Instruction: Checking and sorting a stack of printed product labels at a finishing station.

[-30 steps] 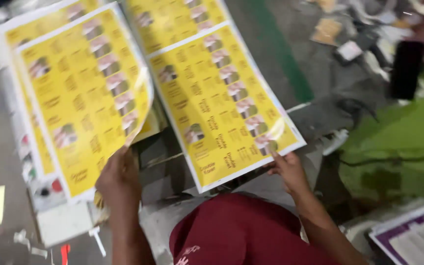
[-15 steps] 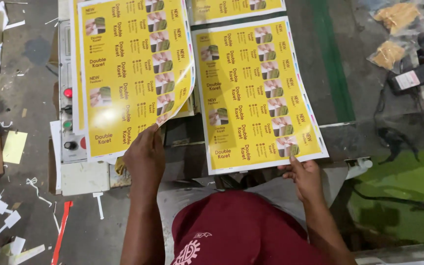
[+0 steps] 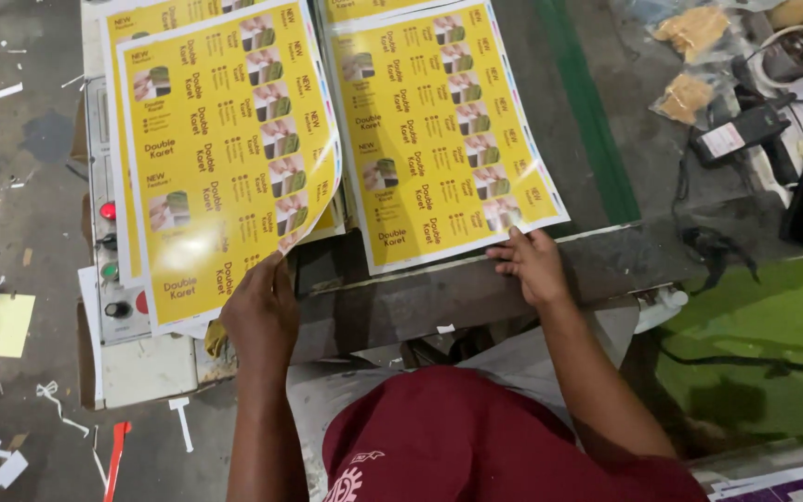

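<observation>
A grey machine table (image 3: 476,297) filled the middle of the view, with a green strip (image 3: 587,112) running toward 12 o'clock. On it lay 2 stacks of glossy yellow printed sheets, each patterned with rows of small product pictures. The left sheet (image 3: 216,158) curled upward at its lower corner, where the left hand (image 3: 260,316) pinched its edge at 7 o'clock. The right sheet (image 3: 439,130) lay flat; the right hand (image 3: 533,265) rested open, fingertips pressing its lower edge at 5 o'clock. A control panel (image 3: 113,270) with red and green buttons sat at 9 o'clock.
</observation>
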